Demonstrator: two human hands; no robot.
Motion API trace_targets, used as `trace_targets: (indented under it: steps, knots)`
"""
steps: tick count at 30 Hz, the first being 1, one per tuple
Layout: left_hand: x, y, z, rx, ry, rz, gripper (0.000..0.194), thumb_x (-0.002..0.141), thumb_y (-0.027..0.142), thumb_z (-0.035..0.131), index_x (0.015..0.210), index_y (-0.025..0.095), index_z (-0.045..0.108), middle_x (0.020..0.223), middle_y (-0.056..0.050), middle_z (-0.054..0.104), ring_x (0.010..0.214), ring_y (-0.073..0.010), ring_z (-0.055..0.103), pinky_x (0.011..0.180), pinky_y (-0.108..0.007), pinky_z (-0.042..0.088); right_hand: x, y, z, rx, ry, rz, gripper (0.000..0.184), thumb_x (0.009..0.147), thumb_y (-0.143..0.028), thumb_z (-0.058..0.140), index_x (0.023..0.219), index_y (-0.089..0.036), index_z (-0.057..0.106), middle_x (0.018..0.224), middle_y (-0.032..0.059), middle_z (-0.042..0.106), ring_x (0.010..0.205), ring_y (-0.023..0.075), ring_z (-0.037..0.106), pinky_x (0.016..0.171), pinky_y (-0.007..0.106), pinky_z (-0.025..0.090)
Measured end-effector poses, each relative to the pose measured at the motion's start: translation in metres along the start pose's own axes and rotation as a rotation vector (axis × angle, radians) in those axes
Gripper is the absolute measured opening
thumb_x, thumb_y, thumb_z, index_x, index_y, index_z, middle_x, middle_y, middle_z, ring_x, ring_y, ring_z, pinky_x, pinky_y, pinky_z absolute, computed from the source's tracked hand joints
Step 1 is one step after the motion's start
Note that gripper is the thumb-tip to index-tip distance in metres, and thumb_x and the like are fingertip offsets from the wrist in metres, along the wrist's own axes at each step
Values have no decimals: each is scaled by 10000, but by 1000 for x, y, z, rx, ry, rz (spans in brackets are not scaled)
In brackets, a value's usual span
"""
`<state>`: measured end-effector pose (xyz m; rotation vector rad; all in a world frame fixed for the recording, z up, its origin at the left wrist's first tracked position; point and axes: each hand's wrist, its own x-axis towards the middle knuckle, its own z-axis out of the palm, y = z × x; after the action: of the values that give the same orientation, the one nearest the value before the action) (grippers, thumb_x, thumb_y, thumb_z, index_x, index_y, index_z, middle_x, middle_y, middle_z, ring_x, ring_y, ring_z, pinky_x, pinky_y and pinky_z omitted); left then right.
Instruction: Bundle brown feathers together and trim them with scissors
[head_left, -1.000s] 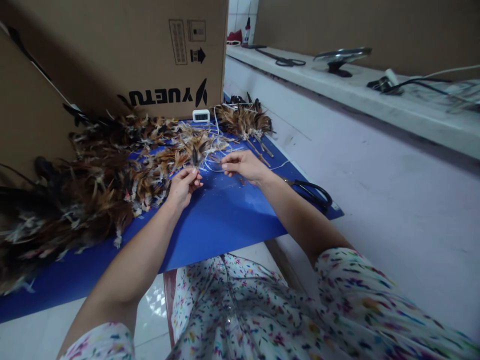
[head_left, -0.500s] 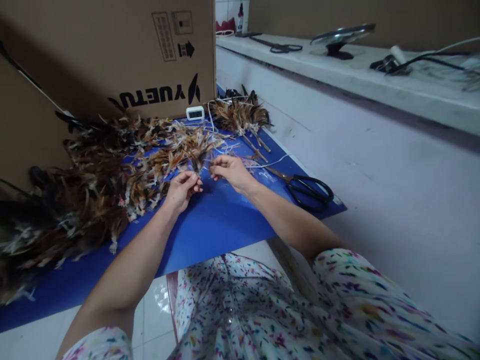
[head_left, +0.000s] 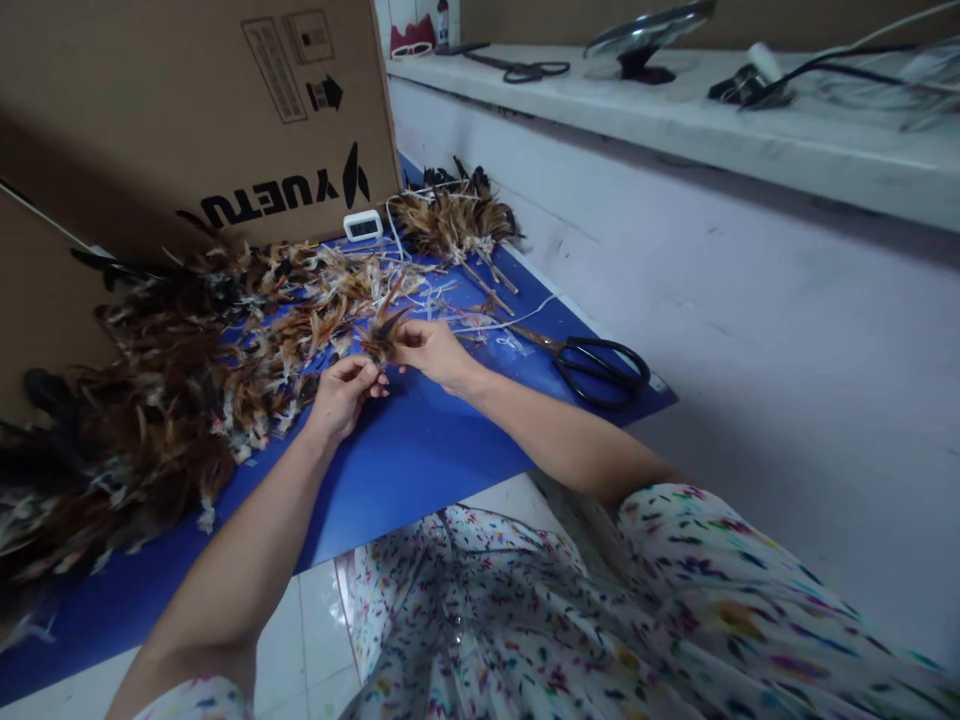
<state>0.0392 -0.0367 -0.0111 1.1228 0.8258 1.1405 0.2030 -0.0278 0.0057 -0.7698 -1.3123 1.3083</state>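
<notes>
A small bunch of brown and dark feathers (head_left: pixel 382 332) stands up between my two hands, over the blue table top (head_left: pixel 420 440). My left hand (head_left: pixel 346 396) pinches it low down, at the base. From the other side my right hand (head_left: pixel 433 352) has its thumb and fingers closed against the feathers. Fingertips hide the bottom of the bunch. Many loose brown, black and white-based feathers (head_left: pixel 300 330) lie just beyond and to the left of my hands. Thin white string (head_left: pixel 480 328) trails across the table behind my right hand.
Black-handled scissors (head_left: pixel 600 372) lie right of my right arm. At the back are a bundle of feather dusters with sticks (head_left: pixel 457 225), a small white digital timer (head_left: pixel 363 226) and a large cardboard box (head_left: pixel 195 110). A ledge (head_left: pixel 675 110) along the right wall carries more scissors and cables.
My right hand has moved in to the left and now touches the feather bunch that my left hand pinches; before, the hands were apart. The whole view has shifted slightly.
</notes>
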Motion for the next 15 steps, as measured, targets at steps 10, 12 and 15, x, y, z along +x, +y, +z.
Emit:
trace_targets:
  steps: [10,12,15]
  knots:
    - [0,-1,0,44,23,2,394,521,386,889,658,135,619,578,1,639,443,-65,523,529,-240,544,-2,-1,1,-38,-20,-7,356,616,-434,798,636,-153,580,568,-48,545,534,65,481,495,202,411]
    - [0,0,0,51,18,0,392,528,392,885,652,130,622,581,0,634,446,-62,518,533,-243,546,-2,-1,1,-34,-23,8,365,606,-441,804,636,-152,583,565,-42,554,533,68,487,496,204,413]
    - [0,0,1,52,16,-10,400,528,400,883,651,126,618,579,-2,629,448,-63,514,536,-249,548,-2,1,1,-30,-27,9,369,601,-434,811,627,-148,578,555,-41,551,525,66,486,495,203,411]
